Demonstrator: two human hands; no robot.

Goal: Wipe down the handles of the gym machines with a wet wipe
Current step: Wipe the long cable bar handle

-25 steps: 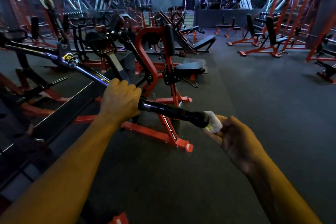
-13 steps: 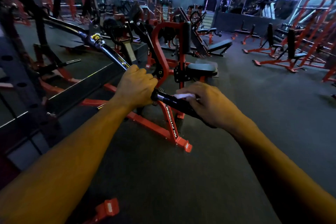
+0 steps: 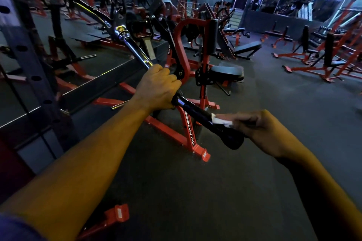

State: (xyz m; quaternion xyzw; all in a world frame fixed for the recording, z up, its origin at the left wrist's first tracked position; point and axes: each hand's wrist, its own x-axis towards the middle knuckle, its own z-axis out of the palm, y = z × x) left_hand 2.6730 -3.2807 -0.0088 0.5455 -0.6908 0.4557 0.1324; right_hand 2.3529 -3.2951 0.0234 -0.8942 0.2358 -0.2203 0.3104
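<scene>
1. Your right hand [image 3: 260, 131] is pinching the wet wipe [image 3: 221, 120] in curled fingers and laying it on top of the black grip [image 3: 205, 119], close to that grip's flared free end.
2. The wipe is looking thin, soft and limp, so it is likely to bunch or slide off; judging by that, you are better off wrapping it around the grip than dabbing with a corner.
3. The grip is looking like firm rubber, stiff under pressure; once damp it is probably getting slippery, so squeeze as you are wiping.
4. Your left hand [image 3: 156, 88] is clenching the same bar [image 3: 135, 53] higher up, just where the black grip is meeting the shiny metal, steadying it.
5. The bar is hanging from a fitting further up, so it is likely to swing; that upper hold is the right place for bracing.
6. Beyond the bar, a red machine [image 3: 195, 58] with a padded seat [image 3: 228, 71] is standing on the dark floor [image 3: 274, 103].
7. Further off, more red frames and benches are filling the room; their handles are too small and dim to judge.
</scene>
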